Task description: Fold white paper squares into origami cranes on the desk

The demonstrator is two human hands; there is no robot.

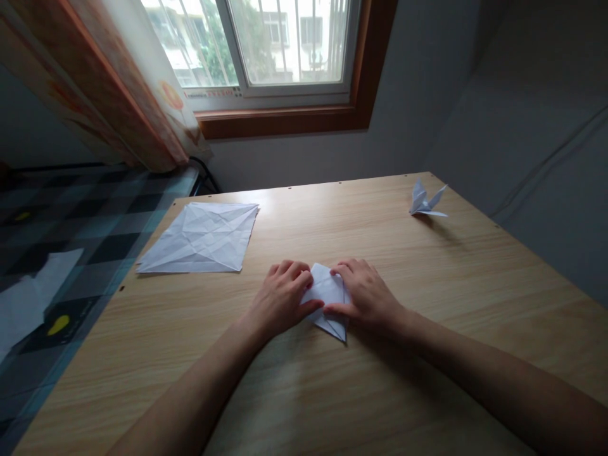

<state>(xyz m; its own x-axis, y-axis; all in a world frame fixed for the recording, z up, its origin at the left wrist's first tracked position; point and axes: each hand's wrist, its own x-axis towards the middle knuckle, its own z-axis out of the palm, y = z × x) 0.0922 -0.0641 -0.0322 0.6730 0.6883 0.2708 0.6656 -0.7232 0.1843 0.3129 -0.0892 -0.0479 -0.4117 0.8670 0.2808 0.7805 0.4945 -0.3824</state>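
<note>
A small white folded paper (327, 297) lies on the wooden table (427, 304) in front of me. My left hand (282, 297) rests on its left edge, fingers curled and thumb pressed against the paper. On the right side, my right hand (365, 294) presses down with bent fingers, thumb along the lower fold. Both hands pinch the paper flat against the table. Its pointed lower tip sticks out below my hands.
A creased white square sheet (202, 237) lies at the table's back left. A finished folded paper crane (425, 202) stands at the back right. Left of the table is a checkered bed cover (71, 240) with white paper (28, 297). A window and curtain are behind.
</note>
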